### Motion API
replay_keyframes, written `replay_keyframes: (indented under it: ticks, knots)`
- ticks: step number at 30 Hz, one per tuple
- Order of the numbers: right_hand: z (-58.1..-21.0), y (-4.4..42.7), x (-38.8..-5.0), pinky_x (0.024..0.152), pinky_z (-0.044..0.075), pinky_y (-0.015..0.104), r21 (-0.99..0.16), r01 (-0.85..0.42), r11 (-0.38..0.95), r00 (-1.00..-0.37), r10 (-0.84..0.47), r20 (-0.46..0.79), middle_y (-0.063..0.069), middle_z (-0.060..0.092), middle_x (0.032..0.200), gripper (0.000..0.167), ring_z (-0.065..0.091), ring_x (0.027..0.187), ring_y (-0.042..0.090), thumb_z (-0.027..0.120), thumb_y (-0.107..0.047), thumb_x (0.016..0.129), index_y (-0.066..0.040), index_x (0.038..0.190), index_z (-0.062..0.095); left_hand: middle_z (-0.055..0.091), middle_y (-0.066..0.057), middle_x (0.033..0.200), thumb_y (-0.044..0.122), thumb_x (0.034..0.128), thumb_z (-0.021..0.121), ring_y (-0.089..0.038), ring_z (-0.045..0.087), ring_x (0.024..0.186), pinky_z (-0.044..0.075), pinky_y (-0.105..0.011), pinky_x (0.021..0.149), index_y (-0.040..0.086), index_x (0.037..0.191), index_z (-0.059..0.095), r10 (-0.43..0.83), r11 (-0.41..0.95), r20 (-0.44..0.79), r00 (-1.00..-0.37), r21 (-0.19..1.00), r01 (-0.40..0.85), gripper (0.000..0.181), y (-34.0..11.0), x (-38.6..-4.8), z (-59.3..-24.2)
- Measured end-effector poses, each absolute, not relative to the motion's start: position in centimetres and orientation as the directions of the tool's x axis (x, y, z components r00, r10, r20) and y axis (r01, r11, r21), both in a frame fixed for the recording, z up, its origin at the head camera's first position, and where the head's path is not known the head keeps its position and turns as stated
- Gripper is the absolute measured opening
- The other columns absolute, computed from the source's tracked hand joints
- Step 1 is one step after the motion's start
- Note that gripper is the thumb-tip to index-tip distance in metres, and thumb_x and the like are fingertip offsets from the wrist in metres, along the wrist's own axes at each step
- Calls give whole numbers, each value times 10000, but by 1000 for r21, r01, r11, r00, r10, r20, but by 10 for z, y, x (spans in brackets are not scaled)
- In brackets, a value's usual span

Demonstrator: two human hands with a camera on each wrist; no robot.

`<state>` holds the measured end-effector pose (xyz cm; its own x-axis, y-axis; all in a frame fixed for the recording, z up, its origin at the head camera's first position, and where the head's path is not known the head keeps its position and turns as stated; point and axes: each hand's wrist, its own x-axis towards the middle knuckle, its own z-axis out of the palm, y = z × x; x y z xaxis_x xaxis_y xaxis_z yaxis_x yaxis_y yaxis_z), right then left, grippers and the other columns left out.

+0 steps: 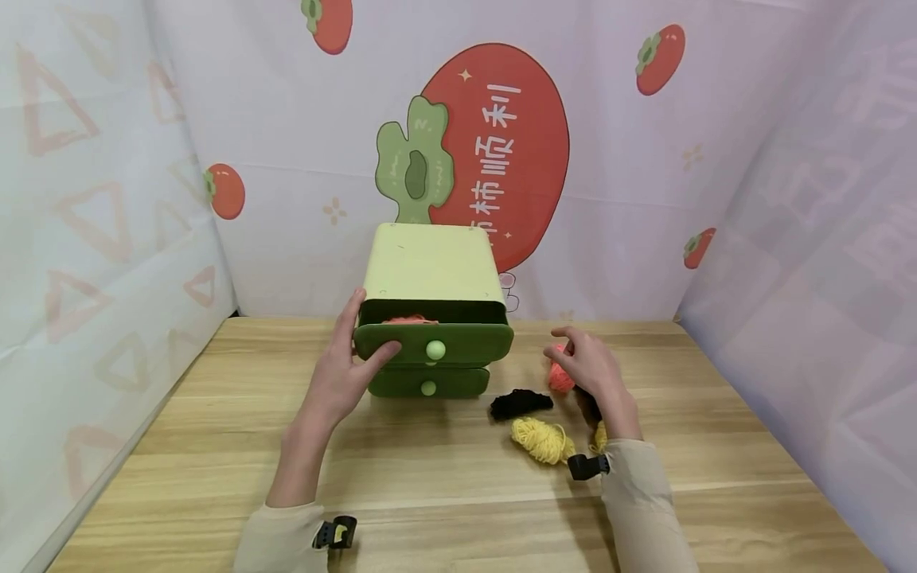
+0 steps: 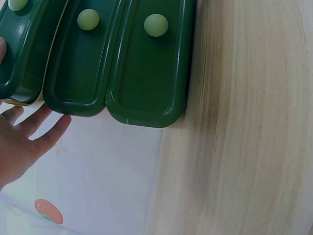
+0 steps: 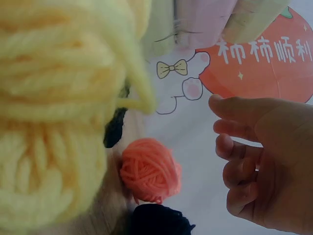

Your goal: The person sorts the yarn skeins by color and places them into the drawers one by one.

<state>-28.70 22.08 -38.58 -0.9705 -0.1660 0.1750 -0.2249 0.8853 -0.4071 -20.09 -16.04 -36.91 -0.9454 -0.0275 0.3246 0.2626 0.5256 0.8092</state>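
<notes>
A small cabinet with a pale yellow-green top (image 1: 433,259) and dark green drawers stands at the table's middle. Its top drawer (image 1: 476,344) is pulled out, with coral yarn (image 1: 411,320) showing inside. My left hand (image 1: 342,370) grips that drawer's left corner, thumb on the front and fingers along the side; the left wrist view shows those fingers (image 2: 54,134) spread. Beyond the cabinet's right side, my empty right hand (image 1: 591,366), fingers loosely bent, hovers beside a coral yarn ball (image 1: 559,379). The right wrist view shows a gap between hand and ball (image 3: 150,170).
A black yarn bundle (image 1: 521,403) and a yellow one (image 1: 540,440) lie right of the cabinet. More black yarn (image 1: 587,404) and yellow yarn (image 1: 599,438) are partly hidden under my right wrist. Printed cloth walls (image 1: 609,175) enclose the wooden table (image 1: 430,501).
</notes>
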Motion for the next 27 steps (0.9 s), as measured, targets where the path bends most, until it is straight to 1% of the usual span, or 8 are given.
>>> replay_keyframes:
  ticks: [2, 5, 9, 11, 13, 20, 24, 27]
  knots:
    - [-386, 222, -287, 553, 400, 288, -410, -213, 887, -975, -166, 148, 50, 638, 823, 518, 529, 635, 156, 640, -397, 954, -98, 1373, 582, 111, 182, 1649, 568, 902, 653, -323, 311, 1473, 381, -624, 1073, 519, 1548, 50, -29, 526, 324, -946, 810, 261, 886, -161, -201, -369]
    - [-387, 224, -288, 582, 430, 317, -407, -210, 889, -977, -178, 116, 79, 650, 871, 539, 553, 677, 181, 647, -389, 950, -80, 1384, 565, 110, 179, 1650, 562, 905, 654, -315, 283, 1490, 365, -628, 1091, 519, 1548, 50, -28, 528, 329, -944, 807, 266, 884, -161, -201, -368]
    - [-390, 229, -289, 726, 523, 437, -389, -219, 895, -976, -205, 78, 149, 700, 1061, 551, 647, 876, 264, 663, -381, 940, -73, 1385, 561, 104, 177, 1652, 549, 910, 653, -298, 226, 1519, 338, -635, 1114, 489, 1562, 53, -21, 530, 340, -940, 801, 278, 888, -161, -201, -368]
    - [-390, 230, -290, 796, 529, 499, -389, -218, 895, -975, -216, 50, 176, 694, 1137, 558, 657, 974, 310, 670, -366, 934, -67, 1390, 552, 103, 182, 1651, 548, 910, 654, -298, 229, 1518, 340, -635, 1111, 490, 1561, 52, -21, 530, 341, -940, 801, 278, 889, -161, -201, -368]
    - [-390, 231, -291, 832, 523, 528, -390, -208, 897, -976, -217, 21, 189, 681, 1179, 564, 649, 1027, 334, 682, -347, 924, -64, 1393, 546, 102, 187, 1649, 549, 909, 655, -296, 227, 1518, 337, -635, 1113, 499, 1557, 51, -23, 529, 341, -940, 802, 278, 887, -161, -201, -367]
    - [-397, 235, -293, 827, 505, 486, -397, -186, 899, -972, -226, -57, 183, 653, 1174, 608, 601, 976, 293, 733, -243, 853, -46, 1397, 548, 101, 181, 1651, 552, 906, 658, -301, 224, 1519, 338, -633, 1116, 493, 1560, 58, -24, 523, 338, -941, 806, 276, 889, -161, -201, -369]
    - [-400, 238, -292, 850, 495, 475, -432, -186, 883, -967, -242, -80, 190, 641, 1175, 638, 583, 959, 285, 754, -200, 831, -23, 1402, 533, 98, 192, 1648, 554, 903, 660, -304, 231, 1516, 341, -635, 1114, 496, 1559, 61, -22, 514, 332, -943, 813, 274, 890, -160, -201, -370]
    - [-402, 241, -292, 880, 489, 480, -453, -179, 873, -963, -250, -102, 202, 632, 1198, 662, 579, 979, 291, 777, -174, 818, -12, 1408, 523, 94, 201, 1646, 562, 902, 657, -314, 244, 1510, 343, -641, 1107, 522, 1548, 54, -24, 514, 323, -946, 816, 266, 885, -160, -201, -370]
